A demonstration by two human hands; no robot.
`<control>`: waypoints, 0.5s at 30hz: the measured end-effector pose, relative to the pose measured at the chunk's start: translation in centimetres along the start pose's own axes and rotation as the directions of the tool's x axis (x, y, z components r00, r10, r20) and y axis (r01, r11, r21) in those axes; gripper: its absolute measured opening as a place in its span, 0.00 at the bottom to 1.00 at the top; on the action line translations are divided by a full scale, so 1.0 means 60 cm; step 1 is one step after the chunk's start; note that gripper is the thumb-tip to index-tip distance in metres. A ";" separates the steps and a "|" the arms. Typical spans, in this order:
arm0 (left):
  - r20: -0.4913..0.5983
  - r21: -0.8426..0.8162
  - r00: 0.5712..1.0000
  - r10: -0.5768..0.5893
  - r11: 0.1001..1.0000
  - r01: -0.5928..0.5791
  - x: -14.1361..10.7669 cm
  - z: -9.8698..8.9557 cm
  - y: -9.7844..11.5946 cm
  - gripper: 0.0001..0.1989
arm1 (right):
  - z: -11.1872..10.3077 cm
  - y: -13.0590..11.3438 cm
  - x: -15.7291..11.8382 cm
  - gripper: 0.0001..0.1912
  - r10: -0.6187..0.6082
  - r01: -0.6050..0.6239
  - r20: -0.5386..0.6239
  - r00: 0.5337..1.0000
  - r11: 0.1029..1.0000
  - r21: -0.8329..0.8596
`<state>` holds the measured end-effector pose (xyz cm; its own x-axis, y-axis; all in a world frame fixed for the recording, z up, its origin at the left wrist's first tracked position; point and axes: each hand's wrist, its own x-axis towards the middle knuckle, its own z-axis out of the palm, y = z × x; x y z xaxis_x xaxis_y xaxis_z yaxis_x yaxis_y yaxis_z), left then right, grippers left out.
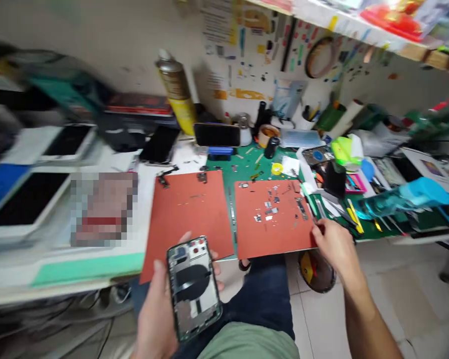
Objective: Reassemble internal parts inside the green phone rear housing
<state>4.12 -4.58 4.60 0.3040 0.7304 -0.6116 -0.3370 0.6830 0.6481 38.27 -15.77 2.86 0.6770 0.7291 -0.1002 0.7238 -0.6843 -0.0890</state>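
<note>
My left hand (159, 304) is wrapped round a smartphone's back housing (194, 294), held tilted above my lap with its inside facing up. A dark round patch and bare metal show inside it. My right hand (333, 244) is at the right edge of the right orange mat (273, 244), thumb and fingers pinched together. A thin dark strip or tool lies at the fingertips; whether it is gripped I cannot tell. Small phone parts (271, 210) are scattered on this mat. The left orange mat (189, 214) carries a few small parts along its top.
Behind the mats, a phone (217, 134) leans on a blue stand, near a yellow spray can (183, 109). Tablets (30, 199) lie at left. To the right are a white tray of tools (310, 172) and a blue bottle (407, 197). A bin (316, 271) stands below.
</note>
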 end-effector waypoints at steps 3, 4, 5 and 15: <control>0.035 -0.075 0.998 0.043 0.996 -0.040 0.009 -0.008 -0.002 0.42 | 0.010 0.014 0.015 0.18 0.000 0.002 0.037 0.999 0.999 -0.042; 0.051 -0.099 0.998 0.042 0.994 -0.037 0.013 -0.014 -0.003 0.41 | 0.013 0.019 0.019 0.18 0.021 -0.017 0.055 0.998 0.997 -0.077; 0.069 -0.122 0.997 0.041 0.992 -0.033 0.016 -0.019 -0.003 0.41 | 0.015 0.025 0.021 0.18 0.042 -0.034 0.070 0.997 0.994 -0.099; 0.035 -0.237 0.994 0.103 0.967 -0.092 0.022 -0.036 0.029 0.34 | -0.033 0.019 -0.042 0.21 0.192 -0.149 -0.050 0.980 0.880 0.450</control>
<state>2.03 -2.44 3.94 0.2984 0.7969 -0.5253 -0.5654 0.5910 0.5754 37.67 -18.39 4.99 0.8090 0.5841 -0.0658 0.4762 -0.7169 -0.5092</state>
